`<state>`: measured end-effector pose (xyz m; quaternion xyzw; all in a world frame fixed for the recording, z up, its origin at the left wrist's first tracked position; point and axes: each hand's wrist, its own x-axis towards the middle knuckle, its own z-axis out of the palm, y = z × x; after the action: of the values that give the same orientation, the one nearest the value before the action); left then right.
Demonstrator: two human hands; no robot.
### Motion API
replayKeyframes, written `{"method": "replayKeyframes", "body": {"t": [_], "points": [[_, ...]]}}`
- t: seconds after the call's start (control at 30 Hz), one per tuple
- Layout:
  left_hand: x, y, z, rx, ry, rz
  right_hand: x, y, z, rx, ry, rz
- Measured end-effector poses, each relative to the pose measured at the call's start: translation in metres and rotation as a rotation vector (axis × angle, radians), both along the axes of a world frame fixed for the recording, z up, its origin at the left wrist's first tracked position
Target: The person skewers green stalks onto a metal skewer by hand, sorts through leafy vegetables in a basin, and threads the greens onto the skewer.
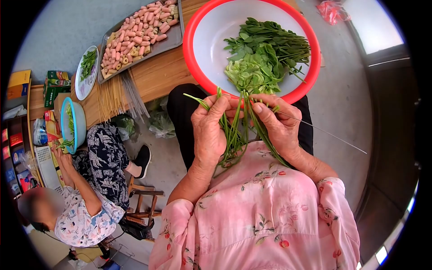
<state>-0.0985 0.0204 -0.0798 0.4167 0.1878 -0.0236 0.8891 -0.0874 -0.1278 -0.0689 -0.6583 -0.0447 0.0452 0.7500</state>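
Note:
In front of my chest, my left hand [209,128] is closed around a bunch of long thin green chives [235,137], whose ends hang down toward my lap. Close beside it, my right hand [280,128] pinches a thin metal skewer [335,136] that points out to the right and slightly down. More green strands run from under the right fingers. The fingertips of both hands meet near the strands, so the skewer's other end is hidden. Just beyond them sits a white basin with a red rim [188,47], holding dark leafy greens [274,42] and paler lettuce [252,74].
Small sausages [137,38] fill a metal tray [173,41] on the wooden table [157,76]. Bamboo sticks [110,100] and metal skewers [134,93] overhang its edge, near a plate of greens [81,90]. At left, another person [85,220] works over a blue basin [80,123].

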Motion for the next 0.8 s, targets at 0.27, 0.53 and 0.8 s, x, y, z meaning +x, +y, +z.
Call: {"method": "replayKeyframes", "body": {"t": [0.27,0.53,0.8], "points": [[0.0003,-0.001,0.0008,-0.049,-0.003,-0.04,-0.0018,-0.0008,-0.0017,0.03,-0.031,-0.028],[0.0004,-0.0054,0.0018,-0.009,-0.002,-0.013,-0.0004,-0.0011,-0.0041,-0.053,-0.06,-0.038],[0.0007,-0.0081,-0.0028,0.08,-0.015,0.041,0.0012,0.0,-0.0035,-0.198,-0.243,-0.075]]}}
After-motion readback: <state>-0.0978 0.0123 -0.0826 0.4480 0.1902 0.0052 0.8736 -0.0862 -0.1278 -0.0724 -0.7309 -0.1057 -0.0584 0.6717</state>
